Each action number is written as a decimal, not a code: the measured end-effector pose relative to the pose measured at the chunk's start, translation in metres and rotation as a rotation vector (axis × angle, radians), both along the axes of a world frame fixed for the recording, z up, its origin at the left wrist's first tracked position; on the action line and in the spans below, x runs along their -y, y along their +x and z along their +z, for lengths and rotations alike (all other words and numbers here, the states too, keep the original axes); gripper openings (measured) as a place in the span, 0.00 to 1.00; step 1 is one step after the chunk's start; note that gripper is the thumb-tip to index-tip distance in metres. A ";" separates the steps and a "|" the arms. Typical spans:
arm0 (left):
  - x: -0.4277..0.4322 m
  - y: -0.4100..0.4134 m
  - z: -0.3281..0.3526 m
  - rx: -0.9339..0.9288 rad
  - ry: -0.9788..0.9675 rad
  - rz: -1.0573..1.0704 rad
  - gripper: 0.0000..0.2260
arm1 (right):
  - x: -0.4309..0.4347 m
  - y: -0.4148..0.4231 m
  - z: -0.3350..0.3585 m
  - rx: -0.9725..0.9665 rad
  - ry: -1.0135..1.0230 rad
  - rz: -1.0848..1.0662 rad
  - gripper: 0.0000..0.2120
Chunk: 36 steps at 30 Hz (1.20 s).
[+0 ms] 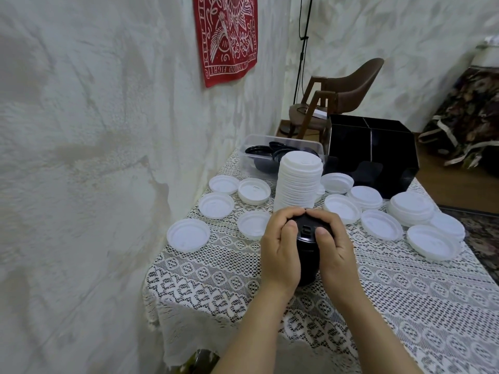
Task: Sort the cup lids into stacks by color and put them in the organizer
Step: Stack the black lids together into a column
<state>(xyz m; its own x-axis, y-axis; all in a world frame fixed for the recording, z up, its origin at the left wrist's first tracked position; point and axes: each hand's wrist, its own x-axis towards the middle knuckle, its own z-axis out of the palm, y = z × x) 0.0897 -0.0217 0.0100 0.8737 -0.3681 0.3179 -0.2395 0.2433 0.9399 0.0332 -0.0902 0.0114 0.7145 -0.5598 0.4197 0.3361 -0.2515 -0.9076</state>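
Observation:
A stack of black lids (307,252) stands on the lace tablecloth near the front. My left hand (280,249) grips its left side and my right hand (334,249) grips its right side, thumbs on the top lid. Right behind it rises a tall stack of white lids (298,182). Single white lids lie scattered to the left (188,234) and to the right (380,224), with a short white stack (411,207) among them. The black organizer (372,152) stands at the back right, with dividers visible inside.
A clear plastic bin (259,143) with several black lids in it sits at the back beside the organizer. The wall runs close along the table's left edge (151,279). A brown chair (340,98) stands beyond the table.

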 end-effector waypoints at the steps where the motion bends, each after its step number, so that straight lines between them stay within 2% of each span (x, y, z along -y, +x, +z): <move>1: -0.001 0.000 0.000 -0.002 0.003 -0.009 0.16 | 0.000 0.000 0.000 -0.006 0.003 -0.001 0.12; 4: -0.003 -0.001 0.000 -0.044 0.022 -0.040 0.18 | -0.001 -0.001 0.001 -0.006 0.033 0.012 0.13; 6: -0.003 -0.003 -0.003 -0.120 0.025 -0.047 0.20 | -0.001 -0.002 0.001 0.000 0.040 0.017 0.17; 11: 0.003 -0.008 -0.005 -0.319 -0.030 -0.027 0.27 | -0.002 -0.001 -0.002 -0.010 0.121 -0.004 0.17; 18: 0.003 -0.007 -0.001 -0.506 -0.054 -0.022 0.22 | -0.004 -0.002 0.002 -0.001 0.149 0.009 0.16; 30: 0.011 -0.030 0.025 -0.471 -0.154 -0.125 0.21 | 0.010 -0.019 0.025 0.061 0.164 0.007 0.16; 33: 0.020 -0.044 0.028 -0.437 -0.158 -0.165 0.21 | 0.024 -0.032 0.029 0.055 0.150 -0.004 0.19; 36: 0.031 -0.058 0.026 -0.435 -0.133 -0.222 0.20 | 0.040 -0.046 0.029 0.030 0.147 -0.022 0.16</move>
